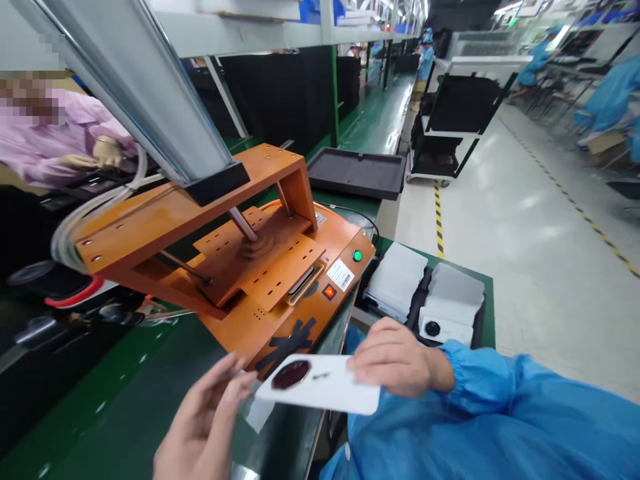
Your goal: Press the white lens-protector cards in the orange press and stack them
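My right hand [393, 360] grips the right end of a flat white panel [337, 393] with a dark, glossy round area [291, 375] near its left end. Beside that left end is my left hand [207, 420], its thumb and fingers curved around a small translucent film [260, 412] that hangs below them. Behind the panel stands an orange press [285, 320] with a green button [357, 255], a lit red switch [329, 292] and black tape [290, 343] on its base.
Stacks of white sheets [400, 273] lie in a black tray at the right. A black tray [356, 170] rests behind the press. Across the bench a person in pink [85, 127] works with gloved hands. A cart [463, 107] stands in the aisle.
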The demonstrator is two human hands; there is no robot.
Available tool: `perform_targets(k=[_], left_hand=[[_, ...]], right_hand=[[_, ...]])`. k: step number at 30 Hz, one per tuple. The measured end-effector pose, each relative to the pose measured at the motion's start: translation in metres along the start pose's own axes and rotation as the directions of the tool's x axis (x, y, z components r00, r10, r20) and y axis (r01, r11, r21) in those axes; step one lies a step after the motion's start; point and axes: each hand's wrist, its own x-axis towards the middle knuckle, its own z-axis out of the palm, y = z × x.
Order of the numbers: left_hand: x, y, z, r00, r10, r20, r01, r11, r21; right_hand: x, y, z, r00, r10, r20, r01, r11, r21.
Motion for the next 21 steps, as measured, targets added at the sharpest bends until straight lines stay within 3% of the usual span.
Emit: perform_targets(k=[2,4,8,21], left_hand=[[0.020,0.009,0.021,0.991,-0.080,0.103,0.101,0.971,-0.216],[0.036,0.014,0.037,0.980,-0.090,0.179,0.149,0.925,-0.350],[0.052,0.022,0.050,0.972,-0.091,0.218,0.169,0.912,-0.373],[0.056,0.029,0.044,0.953,-0.116,0.280,0.208,0.922,-0.327]], right_hand=[[-0.005,0.002,-0.025,0.998,0.057,-0.010,-0.058,0.992,-0.110],[-0.010,0.005,-0.045,0.996,0.086,-0.023,-0.089,0.972,-0.216],[-0.018,0.015,-0.067,0.996,0.088,-0.032,-0.093,0.928,-0.360],[-0.013,0.026,-0.064,0.999,0.047,-0.017,-0.050,0.903,-0.426]])
